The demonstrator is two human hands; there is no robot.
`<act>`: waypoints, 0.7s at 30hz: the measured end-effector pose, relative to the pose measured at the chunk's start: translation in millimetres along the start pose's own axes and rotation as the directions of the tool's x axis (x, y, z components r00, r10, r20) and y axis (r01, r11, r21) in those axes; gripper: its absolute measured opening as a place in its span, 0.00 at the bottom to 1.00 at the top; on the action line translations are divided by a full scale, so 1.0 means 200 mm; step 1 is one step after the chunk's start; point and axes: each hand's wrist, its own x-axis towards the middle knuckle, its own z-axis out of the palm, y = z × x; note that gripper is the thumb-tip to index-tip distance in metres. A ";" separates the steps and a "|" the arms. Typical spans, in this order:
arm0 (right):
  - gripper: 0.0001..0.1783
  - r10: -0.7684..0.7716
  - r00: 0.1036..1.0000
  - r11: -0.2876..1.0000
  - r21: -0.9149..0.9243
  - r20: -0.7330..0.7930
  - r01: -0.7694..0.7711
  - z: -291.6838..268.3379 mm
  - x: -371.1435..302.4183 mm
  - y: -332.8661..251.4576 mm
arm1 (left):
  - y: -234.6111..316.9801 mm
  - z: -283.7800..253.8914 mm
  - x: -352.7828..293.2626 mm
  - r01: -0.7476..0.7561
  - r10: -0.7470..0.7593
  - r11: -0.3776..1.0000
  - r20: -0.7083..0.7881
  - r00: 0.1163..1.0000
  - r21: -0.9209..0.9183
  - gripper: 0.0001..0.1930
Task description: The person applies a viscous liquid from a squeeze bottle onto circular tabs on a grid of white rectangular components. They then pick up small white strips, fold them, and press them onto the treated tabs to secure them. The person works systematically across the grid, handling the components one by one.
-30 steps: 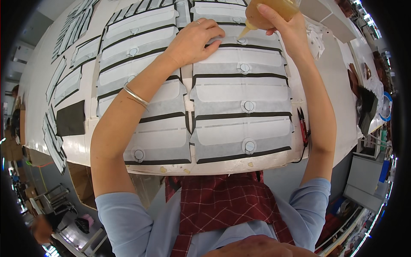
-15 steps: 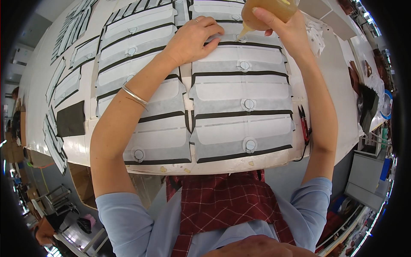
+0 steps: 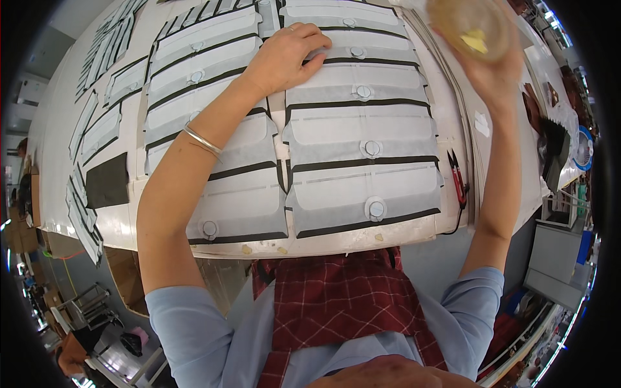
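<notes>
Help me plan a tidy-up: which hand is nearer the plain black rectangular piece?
Left. The left hand is over the pale panels, right of and beyond the black rectangular piece; the right hand, holding the bottle, is much farther to the right.

tbh no text, labels, numbers or signs were readable, not on the squeeze bottle (image 3: pixel 469 26) or the worktable (image 3: pixel 53 184); stuff past its right edge looked too tiny.

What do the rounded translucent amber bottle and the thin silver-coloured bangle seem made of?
Rounded translucent amber bottle: probably plastic, from its hazy, see-through wall; blur leaves the finish uncertain. Thin silver-coloured bangle: likely polished metal, judging by its bright highlights.
</notes>
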 end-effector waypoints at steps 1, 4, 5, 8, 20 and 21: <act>0.29 0.022 1.000 0.999 0.030 -0.020 -0.022 -0.09 0.01 -0.01 | 0.01 0.00 0.01 -0.007 0.007 1.000 -0.001 1.000 0.002 0.11; 0.24 0.162 0.982 0.977 0.152 -0.093 -0.147 -0.24 0.07 -0.12 | 0.02 -0.01 0.03 -0.037 0.038 0.999 -0.041 0.998 0.030 0.11; 0.23 0.225 0.967 0.958 0.207 -0.119 -0.197 -0.25 0.08 -0.16 | 0.03 -0.03 0.03 -0.005 0.005 0.999 0.005 1.000 0.033 0.12; 0.19 0.488 0.873 0.739 0.527 0.012 -0.420 -0.23 0.01 -0.18 | 0.09 -0.10 0.04 0.027 -0.032 0.999 0.112 0.993 0.040 0.15; 0.31 0.739 0.566 0.310 0.562 0.365 -0.767 0.22 -0.11 -0.24 | 0.24 -0.21 -0.01 0.010 -0.026 0.998 0.238 0.971 0.068 0.23; 0.31 0.731 0.573 0.318 0.557 0.371 -0.767 0.23 -0.11 -0.24 | 0.23 -0.21 -0.02 -0.019 0.004 0.998 0.238 0.971 0.060 0.24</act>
